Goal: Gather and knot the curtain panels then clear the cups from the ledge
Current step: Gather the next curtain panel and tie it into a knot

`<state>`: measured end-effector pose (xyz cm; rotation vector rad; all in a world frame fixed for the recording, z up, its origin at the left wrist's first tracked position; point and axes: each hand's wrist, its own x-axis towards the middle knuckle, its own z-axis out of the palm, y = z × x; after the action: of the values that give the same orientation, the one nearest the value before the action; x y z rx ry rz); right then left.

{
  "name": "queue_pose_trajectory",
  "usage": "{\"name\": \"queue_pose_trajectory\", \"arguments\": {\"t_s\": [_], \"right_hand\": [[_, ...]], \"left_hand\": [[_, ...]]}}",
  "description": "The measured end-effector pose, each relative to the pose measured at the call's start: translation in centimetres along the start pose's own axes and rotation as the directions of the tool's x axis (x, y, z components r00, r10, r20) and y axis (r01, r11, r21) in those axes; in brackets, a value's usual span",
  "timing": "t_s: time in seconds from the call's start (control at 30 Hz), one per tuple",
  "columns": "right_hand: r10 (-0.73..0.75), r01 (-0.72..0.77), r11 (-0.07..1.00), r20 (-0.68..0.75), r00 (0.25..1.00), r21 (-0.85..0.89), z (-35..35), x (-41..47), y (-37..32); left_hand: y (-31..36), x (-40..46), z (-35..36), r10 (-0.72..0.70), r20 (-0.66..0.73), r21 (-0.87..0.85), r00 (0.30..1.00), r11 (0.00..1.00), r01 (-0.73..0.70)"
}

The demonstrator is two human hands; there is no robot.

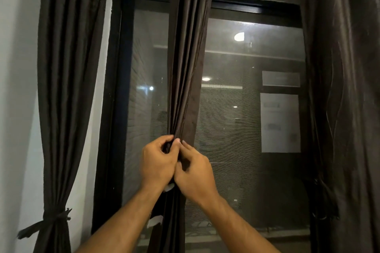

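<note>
Head view: one dark-framed window (246,6) fills the middle, its glass covered by a fine mesh screen that mirrors a lit room, with several ceiling lights showing as bright spots. Three dark brown curtain panels hang in front of it. The right panel (345,88) hangs loose at the frame's right edge. The left panel (67,68) is gathered low down and bound by one tie (55,219) of the same cloth, against the white wall (16,68). The middle panel (187,57) hangs bunched into narrow folds down the window's centre. Two bare hands meet on it: the left hand (158,160) is clenched around the gathered folds, and the right hand (195,172), touching the left, pinches the same folds with its fingertips. Two pale rectangles (279,123) show in the glass at right, their markings too blurred to read. No legible writing or brand shows anywhere.
</note>
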<state>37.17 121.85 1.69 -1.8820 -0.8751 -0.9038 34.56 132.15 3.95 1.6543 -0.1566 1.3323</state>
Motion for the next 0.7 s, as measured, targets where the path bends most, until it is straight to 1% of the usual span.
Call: {"name": "queue_pose_trajectory", "arguments": {"t_s": [0.07,0.1,0.13,0.17,0.27,0.33,0.43,0.5,0.6,0.7], "right_hand": [[0.154,-0.137,0.960,-0.055,0.986,0.244,-0.1,0.1,-0.1],[0.228,-0.190,0.924,-0.081,0.970,0.331,-0.1,0.3,0.0],[0.280,-0.226,0.894,-0.090,0.956,0.387,-0.1,0.5,0.0],[0.304,-0.243,0.880,-0.091,0.948,0.408,-0.2,0.8,0.0],[0.330,-0.277,0.895,-0.102,0.938,0.351,-0.5,1.8,0.4],[0.348,-0.293,0.901,-0.128,0.929,0.319,-0.9,2.0,0.8],[0.326,-0.255,0.916,-0.204,0.923,0.311,-1.0,1.8,1.6],[0.292,-0.228,0.925,-0.184,0.938,0.304,-1.1,1.7,1.4],[0.292,-0.249,0.915,-0.095,0.952,0.317,-1.0,2.2,0.3],[0.325,-0.285,0.914,-0.101,0.940,0.290,-1.1,2.9,-0.4]], "left_hand": [[0.0,0.2,0.0,-0.015,-0.005,0.024,1.000,1.000,0.015],[0.0,0.2,0.0,-0.019,0.000,0.029,1.000,0.999,0.019],[0.2,0.1,0.0,-0.022,0.004,0.028,1.000,0.999,0.022],[0.3,0.0,0.1,-0.026,0.012,0.027,1.000,0.999,0.026],[0.5,-0.2,0.2,-0.028,0.040,0.031,0.999,0.999,0.026],[0.4,-0.2,0.1,-0.024,0.032,0.042,0.999,0.999,0.023],[0.4,-0.2,-0.1,0.006,-0.002,0.076,1.000,0.997,-0.006],[0.5,-0.3,0.0,0.032,0.005,0.102,0.999,0.994,-0.033],[0.8,-0.6,0.4,0.078,0.052,0.122,0.996,0.989,-0.084],[0.5,-0.9,0.4,0.087,0.110,0.070,0.990,0.993,-0.095]]}}
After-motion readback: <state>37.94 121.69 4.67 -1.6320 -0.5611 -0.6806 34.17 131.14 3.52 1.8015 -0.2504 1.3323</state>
